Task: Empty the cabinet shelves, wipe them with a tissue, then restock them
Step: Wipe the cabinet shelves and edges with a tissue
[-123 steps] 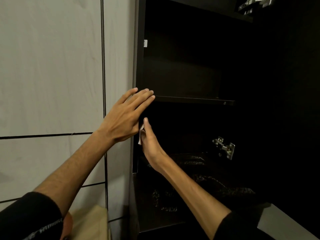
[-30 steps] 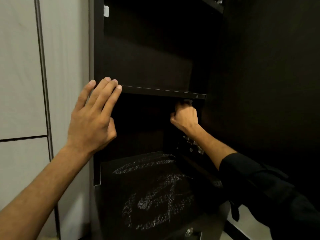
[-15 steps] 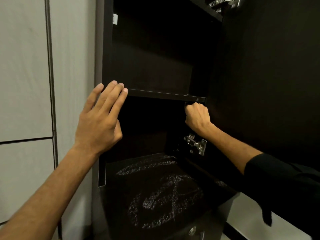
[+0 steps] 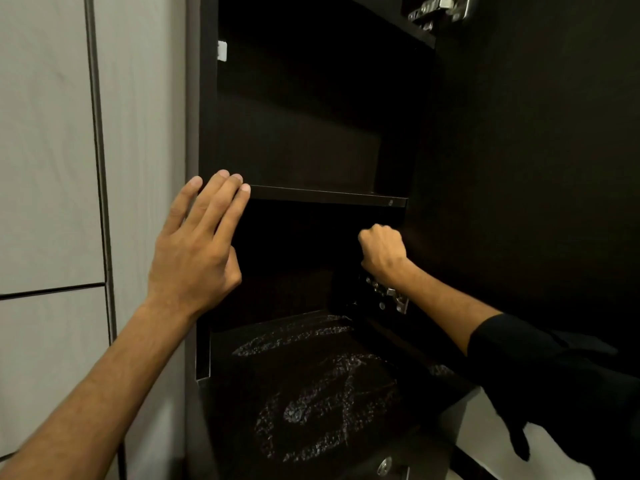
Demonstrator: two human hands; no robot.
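A person's left hand point(image 4: 194, 258), fingers straight, rests on the left front corner of a dark cabinet shelf point(image 4: 329, 196) while the right hand point(image 4: 382, 251), curled into a fist, works beneath the shelf's right end. No tissue shows; cleaning well probably means firm, overlapping strokes into that corner.

Pale panelled wall point(image 4: 48, 168) with dark seams stands left of the opening.
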